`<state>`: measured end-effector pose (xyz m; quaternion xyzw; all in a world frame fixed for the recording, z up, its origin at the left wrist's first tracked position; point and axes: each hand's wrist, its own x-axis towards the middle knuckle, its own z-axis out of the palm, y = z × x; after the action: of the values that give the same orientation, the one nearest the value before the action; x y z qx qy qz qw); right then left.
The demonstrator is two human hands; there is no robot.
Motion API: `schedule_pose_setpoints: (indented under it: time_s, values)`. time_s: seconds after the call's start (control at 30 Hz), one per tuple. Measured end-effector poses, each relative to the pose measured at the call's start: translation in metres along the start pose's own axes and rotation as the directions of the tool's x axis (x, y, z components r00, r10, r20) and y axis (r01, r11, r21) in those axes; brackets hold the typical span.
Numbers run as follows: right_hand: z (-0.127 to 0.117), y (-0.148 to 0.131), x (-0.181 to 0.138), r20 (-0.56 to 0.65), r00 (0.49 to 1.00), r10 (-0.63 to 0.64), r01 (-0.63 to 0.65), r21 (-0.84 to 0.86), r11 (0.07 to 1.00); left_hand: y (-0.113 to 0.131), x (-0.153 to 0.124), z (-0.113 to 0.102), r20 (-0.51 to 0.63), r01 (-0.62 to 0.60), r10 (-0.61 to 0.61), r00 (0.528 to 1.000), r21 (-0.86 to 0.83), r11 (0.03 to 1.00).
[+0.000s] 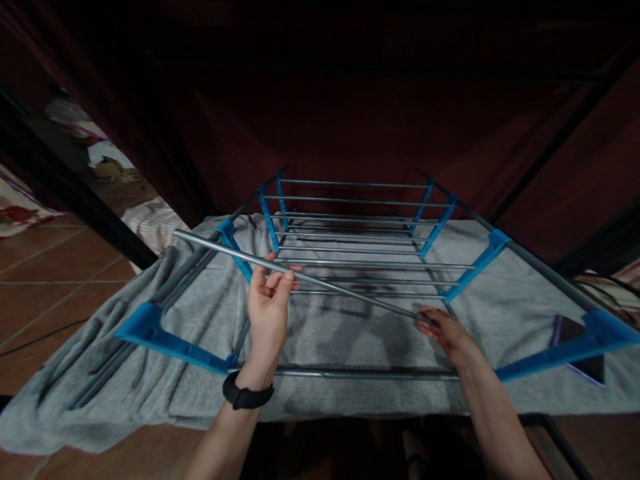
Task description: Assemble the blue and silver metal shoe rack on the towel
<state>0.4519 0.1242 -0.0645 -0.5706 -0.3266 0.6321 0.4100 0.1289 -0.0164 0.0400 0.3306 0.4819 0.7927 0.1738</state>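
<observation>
A thin metal rod (345,291) slants across the front of a rack, its left end higher than its right. My left hand (273,283) grips it left of the middle between thumb and fingers, a black band round the wrist. At the rod's right end, my right hand (443,328) pinches the tip. Below and behind stands the rack frame, with blue plastic brackets (175,343) on both sides and several metal crossbars (370,265) between them. One crossbar (350,374) runs low along the front.
The rack stands on a grey blanket (320,400). Loose rods (115,360) lie on it at the left. A dark phone-like slab (580,347) rests at the right, partly behind a bracket. A dark red wooden panel (320,127) rises behind; tiled floor (45,280) shows left.
</observation>
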Motion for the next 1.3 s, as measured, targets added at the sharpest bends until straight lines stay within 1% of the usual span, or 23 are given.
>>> schedule_pose_setpoints:
  time_s: [0.13,0.33,0.47,0.63,0.77,0.9,1.03,1.13,1.3]
  values:
    - [0.008,0.002,-0.004,0.047,0.999,0.001,0.000,-0.018,1.000,-0.003,-0.003,0.003,0.025,0.031,-0.032,0.999,0.022,0.999]
    - [0.022,0.004,-0.013,0.068,0.998,-0.005,0.007,-0.038,0.999,-0.005,-0.009,0.008,0.049,0.068,-0.070,0.996,0.031,0.997]
    - [0.033,0.008,-0.019,0.135,0.991,0.015,-0.012,-0.020,1.000,-0.006,-0.014,0.013,0.070,0.083,-0.085,0.994,0.036,0.996]
    - [0.044,0.014,-0.023,0.228,0.973,0.037,-0.029,-0.037,0.999,-0.009,-0.020,0.017,0.109,0.124,-0.126,0.986,0.029,0.992]
    - [0.051,0.017,-0.029,0.292,0.955,0.061,-0.037,-0.086,0.996,-0.012,-0.025,0.020,0.139,0.162,-0.164,0.977,0.028,0.986]
    - [0.056,0.020,-0.035,0.354,0.934,0.038,0.001,-0.109,0.994,-0.018,-0.029,0.024,0.166,0.185,-0.186,0.968,0.020,0.982]
    - [0.060,0.025,-0.038,0.422,0.905,0.048,0.010,-0.134,0.991,-0.024,-0.035,0.028,0.187,0.202,-0.203,0.961,0.025,0.979]
    - [0.063,0.027,-0.040,0.440,0.896,0.055,0.014,-0.151,0.988,-0.027,-0.040,0.030,0.205,0.214,-0.215,0.955,0.025,0.976]
    - [0.064,0.028,-0.042,0.429,0.902,0.057,0.011,-0.154,0.988,-0.033,-0.043,0.030,0.218,0.240,-0.241,0.946,0.032,0.970]
